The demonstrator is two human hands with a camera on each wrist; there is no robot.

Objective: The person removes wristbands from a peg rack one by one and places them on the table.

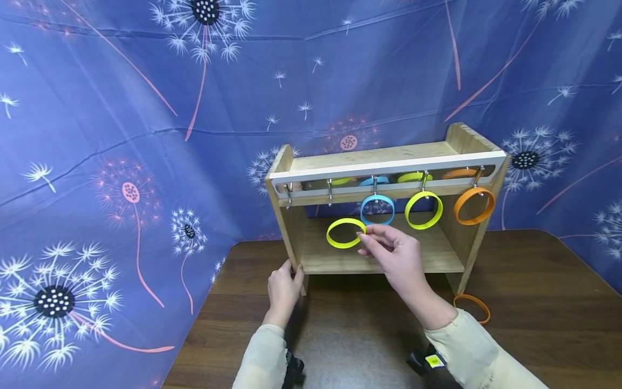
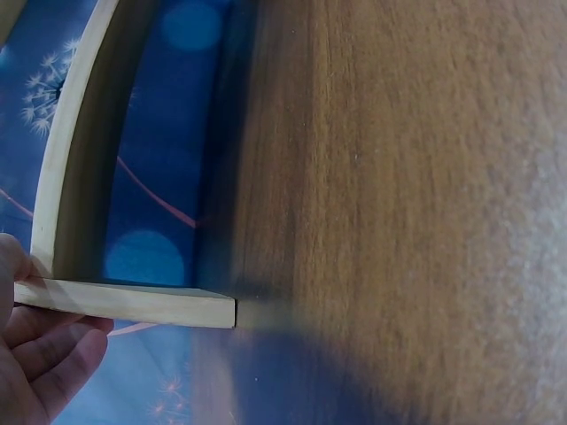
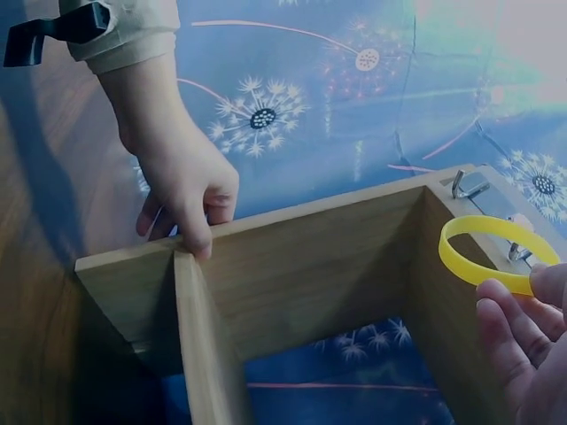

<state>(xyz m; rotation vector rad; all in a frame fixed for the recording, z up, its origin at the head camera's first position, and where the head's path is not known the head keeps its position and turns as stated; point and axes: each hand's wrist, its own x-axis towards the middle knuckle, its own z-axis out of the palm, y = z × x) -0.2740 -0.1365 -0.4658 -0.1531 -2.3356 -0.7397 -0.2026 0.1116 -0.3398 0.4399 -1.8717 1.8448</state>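
Note:
My right hand [image 1: 396,256] pinches a yellow silicone wristband [image 1: 335,243] by its right side, in front of the wooden rack [image 1: 384,265]. In the right wrist view the wristband [image 3: 461,266] is between thumb and fingertips, close to the metal hooks [image 3: 469,188]. My left hand [image 1: 283,289] grips the rack's left side panel near its lower shelf; in the left wrist view the thumb and fingers lie on either side of the board [image 2: 133,301]. A blue wristband [image 1: 377,222], a yellow-green wristband [image 1: 424,226] and an orange wristband [image 1: 473,221] hang from hooks. The two leftmost hooks [image 1: 289,195] are bare.
Another orange wristband [image 1: 472,309] lies on the brown table [image 1: 350,329] by the rack's right foot. A mirror-like strip [image 1: 311,185] runs behind the hooks under a white bar [image 1: 389,165]. A blue dandelion-patterned cloth [image 1: 146,135] hangs behind the table.

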